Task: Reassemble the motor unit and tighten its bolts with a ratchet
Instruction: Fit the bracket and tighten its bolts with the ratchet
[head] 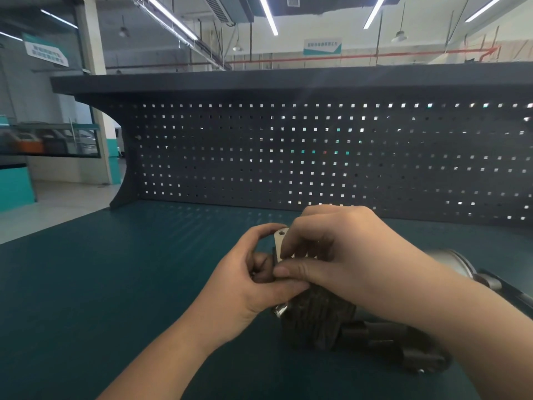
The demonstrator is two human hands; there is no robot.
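Observation:
A dark ribbed motor unit (326, 319) lies on the green bench top (115, 284), with a short metal stub (280, 310) sticking out at its left end. A pale flat metal plate (279, 243) with a hole near its top corner stands at the unit's left end. My left hand (253, 284) grips the plate and the unit's end from the left, thumb underneath. From above, my right hand (331, 249) pinches the plate, fingers curled over its right side. Most of the plate is hidden by both hands.
A round silver metal part (458, 264) lies on the bench to the right, behind my right forearm. A dark pegboard wall (317, 157) with a shelf on top closes the back of the bench. The bench's left edge (52, 226) borders an open workshop floor.

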